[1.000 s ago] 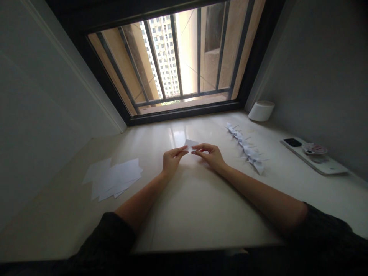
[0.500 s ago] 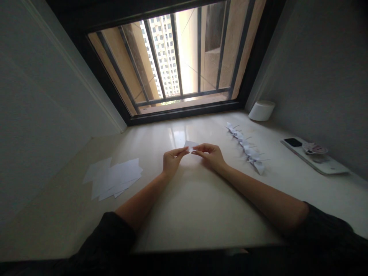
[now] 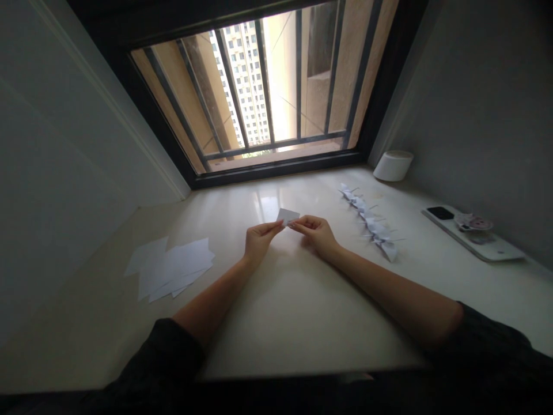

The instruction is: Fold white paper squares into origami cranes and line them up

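Observation:
A small folded piece of white paper [image 3: 287, 216] is held just above the pale stone sill [image 3: 294, 305], in the middle of the view. My left hand [image 3: 258, 242] pinches its near left edge with thumb and fingers. My right hand [image 3: 317, 233] pinches its near right edge, fingers curled. The two hands almost touch at the fingertips.
A loose stack of white paper sheets [image 3: 170, 268] lies at the left. A row of several folded paper figures [image 3: 371, 225] runs along the right. Further right are a phone [image 3: 470, 233] with a small round thing on it and a white round container [image 3: 393, 165]. A barred window [image 3: 268, 92] rises behind.
The paper piece has tipped up slightly between my fingertips. Both hands stay almost in the same place.

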The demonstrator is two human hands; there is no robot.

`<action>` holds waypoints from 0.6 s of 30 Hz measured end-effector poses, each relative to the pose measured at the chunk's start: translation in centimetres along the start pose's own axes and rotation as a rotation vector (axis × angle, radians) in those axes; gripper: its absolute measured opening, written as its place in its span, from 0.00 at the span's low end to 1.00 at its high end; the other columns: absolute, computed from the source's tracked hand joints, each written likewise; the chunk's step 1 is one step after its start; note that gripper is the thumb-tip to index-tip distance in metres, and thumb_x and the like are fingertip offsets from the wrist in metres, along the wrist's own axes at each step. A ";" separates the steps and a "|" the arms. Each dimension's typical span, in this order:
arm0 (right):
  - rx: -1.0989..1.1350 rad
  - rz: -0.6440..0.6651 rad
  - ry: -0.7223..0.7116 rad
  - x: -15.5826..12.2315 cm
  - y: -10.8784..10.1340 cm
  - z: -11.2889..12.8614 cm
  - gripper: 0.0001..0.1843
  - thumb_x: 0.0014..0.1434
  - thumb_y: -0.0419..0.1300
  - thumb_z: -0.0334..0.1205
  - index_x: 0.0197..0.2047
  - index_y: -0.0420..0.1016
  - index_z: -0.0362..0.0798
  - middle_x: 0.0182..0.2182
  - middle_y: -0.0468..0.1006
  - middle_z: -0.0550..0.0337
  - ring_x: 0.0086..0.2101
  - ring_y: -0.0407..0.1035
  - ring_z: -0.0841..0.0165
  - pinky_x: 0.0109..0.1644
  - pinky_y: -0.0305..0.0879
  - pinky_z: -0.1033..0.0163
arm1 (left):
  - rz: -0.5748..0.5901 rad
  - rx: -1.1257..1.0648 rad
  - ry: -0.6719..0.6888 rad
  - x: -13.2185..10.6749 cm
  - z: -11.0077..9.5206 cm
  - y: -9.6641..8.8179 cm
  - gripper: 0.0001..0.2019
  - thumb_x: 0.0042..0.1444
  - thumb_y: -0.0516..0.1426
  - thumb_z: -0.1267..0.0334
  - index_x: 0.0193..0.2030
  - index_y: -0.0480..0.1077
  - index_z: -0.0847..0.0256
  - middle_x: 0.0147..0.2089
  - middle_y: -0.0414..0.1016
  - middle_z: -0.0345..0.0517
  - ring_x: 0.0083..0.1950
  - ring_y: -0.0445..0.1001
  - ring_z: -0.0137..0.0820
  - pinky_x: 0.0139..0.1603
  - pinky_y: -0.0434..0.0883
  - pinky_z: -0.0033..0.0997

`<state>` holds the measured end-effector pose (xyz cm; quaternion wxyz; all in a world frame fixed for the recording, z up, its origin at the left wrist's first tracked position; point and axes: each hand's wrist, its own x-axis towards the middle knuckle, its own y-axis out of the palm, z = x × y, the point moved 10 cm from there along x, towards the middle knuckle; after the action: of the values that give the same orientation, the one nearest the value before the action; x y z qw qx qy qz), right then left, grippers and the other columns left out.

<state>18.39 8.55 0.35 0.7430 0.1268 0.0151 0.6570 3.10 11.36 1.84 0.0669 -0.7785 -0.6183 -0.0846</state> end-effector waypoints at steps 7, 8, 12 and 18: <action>-0.073 0.017 -0.075 0.0 -0.1 0.7 0.15 0.41 0.69 0.51 0.26 0.77 0.48 0.27 0.80 0.59 0.27 0.72 0.67 0.30 0.65 0.63 | -0.002 -0.011 -0.045 0.1 0.4 -0.1 0.15 0.42 0.66 0.58 0.39 0.78 0.60 0.43 0.79 0.49 0.45 0.76 0.37 0.51 0.70 0.39; -0.078 0.019 -0.082 0.0 0.0 0.8 0.15 0.42 0.69 0.51 0.26 0.77 0.48 0.27 0.80 0.58 0.28 0.72 0.66 0.31 0.66 0.62 | -0.007 -0.004 -0.047 0.1 0.4 -0.1 0.15 0.42 0.66 0.58 0.39 0.78 0.60 0.42 0.79 0.49 0.44 0.76 0.37 0.51 0.70 0.38; -0.044 0.015 -0.056 0.0 0.1 0.5 0.14 0.41 0.69 0.50 0.26 0.77 0.48 0.28 0.80 0.58 0.30 0.73 0.66 0.35 0.67 0.61 | -0.017 0.001 -0.027 0.1 0.1 -0.2 0.15 0.42 0.65 0.58 0.38 0.78 0.60 0.39 0.80 0.49 0.42 0.77 0.36 0.49 0.71 0.38; 0.014 0.008 -0.048 0.4 0.1 0.3 0.14 0.40 0.70 0.49 0.27 0.78 0.48 0.29 0.81 0.57 0.32 0.74 0.66 0.41 0.68 0.59 | -0.012 0.022 0.001 0.0 -0.1 -0.1 0.14 0.43 0.65 0.58 0.38 0.78 0.59 0.39 0.80 0.48 0.40 0.77 0.35 0.49 0.71 0.38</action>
<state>18.41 8.88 0.77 0.7395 0.1479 0.0017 0.6567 2.97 11.34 1.93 0.0753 -0.7740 -0.6237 -0.0786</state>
